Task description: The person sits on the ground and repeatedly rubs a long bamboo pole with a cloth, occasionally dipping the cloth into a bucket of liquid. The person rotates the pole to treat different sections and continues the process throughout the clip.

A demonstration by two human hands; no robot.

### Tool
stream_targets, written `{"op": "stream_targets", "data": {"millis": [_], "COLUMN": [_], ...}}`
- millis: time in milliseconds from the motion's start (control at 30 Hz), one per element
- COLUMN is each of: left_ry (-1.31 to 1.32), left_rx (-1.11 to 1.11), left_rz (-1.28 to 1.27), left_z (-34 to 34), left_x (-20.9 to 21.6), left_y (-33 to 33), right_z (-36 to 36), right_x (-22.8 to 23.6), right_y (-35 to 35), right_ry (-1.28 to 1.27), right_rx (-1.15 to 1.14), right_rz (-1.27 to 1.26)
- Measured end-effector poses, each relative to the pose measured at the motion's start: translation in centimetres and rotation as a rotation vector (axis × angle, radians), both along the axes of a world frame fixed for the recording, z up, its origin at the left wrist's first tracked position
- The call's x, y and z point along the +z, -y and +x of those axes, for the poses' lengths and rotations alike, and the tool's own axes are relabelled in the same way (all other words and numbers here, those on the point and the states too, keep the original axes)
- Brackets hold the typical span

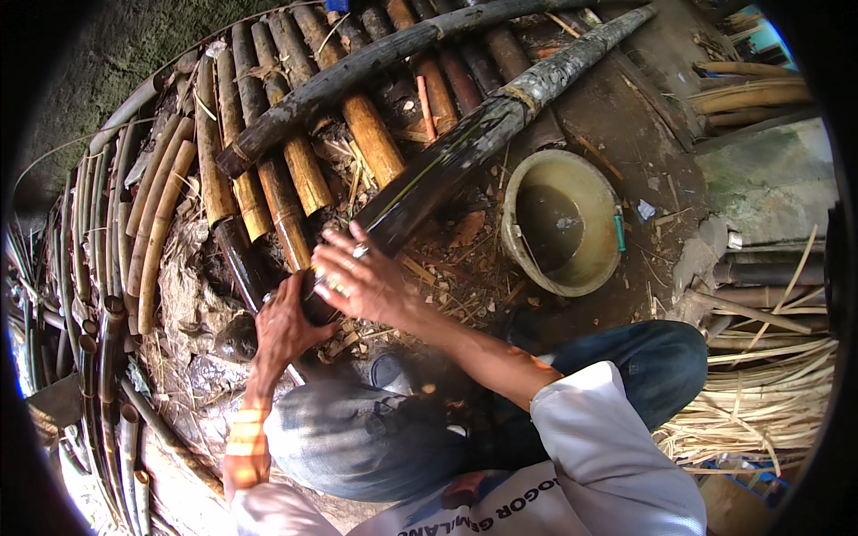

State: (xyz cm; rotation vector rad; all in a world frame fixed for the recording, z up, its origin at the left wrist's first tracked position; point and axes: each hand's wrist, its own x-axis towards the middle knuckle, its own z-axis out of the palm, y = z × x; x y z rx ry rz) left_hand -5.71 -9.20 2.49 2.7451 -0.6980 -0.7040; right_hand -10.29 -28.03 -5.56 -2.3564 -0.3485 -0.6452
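Observation:
A long, thick bamboo pole [447,174], dark and wet along its near half and grey-white farther off, slants from between my hands to the far right. Across its near end lies my right hand [362,281], with rings on its fingers, which are stretched and slightly apart; the hand is a little blurred. My left hand [288,323] curves around the same end from the left, thumb toward me and fingers on the far side. Part of the pole's end is hidden by the hands. Just beyond my left hand is a dark, wet bamboo piece [239,259].
To the right stands a pale bucket [514,228] of murky water with a green-gripped handle. Cut bamboo lengths [371,134] lie in a row ahead, crossed by another dark pole [340,85]. More bamboo stems [112,357] stand at the left; split strips [760,402] are piled at the right.

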Motion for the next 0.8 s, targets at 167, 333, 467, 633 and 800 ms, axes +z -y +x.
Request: {"op": "stream_targets", "data": {"millis": [167,333,467,633,800], "left_ry": [0.218,0.417,0.340,0.340,0.343], "left_rx": [0.040,0.106,0.178,0.123,0.258], "left_rz": [0.020,0.099,0.046,0.025,0.081], "left_z": [-2.3,-4.3,-2.0,0.4,-3.5], "left_x": [0.3,-1.9,-1.5,-0.4,-1.1], "left_y": [-11.4,-23.0,-23.1,-20.5,-24.0], "right_z": [2.9,9.7,12.9,7.3,9.3], "right_x": [1.5,0.6,2.3,0.8,3.0], "right_y": [-2.1,21.0,21.3,-12.3,0.7], "right_ry": [0.140,0.073,-0.452,0.057,-0.300], "right_rx": [0.069,-0.442,-0.499,-0.002,-0.118], "right_rz": [-0.052,-0.429,-0.023,-0.082,0.077]}}
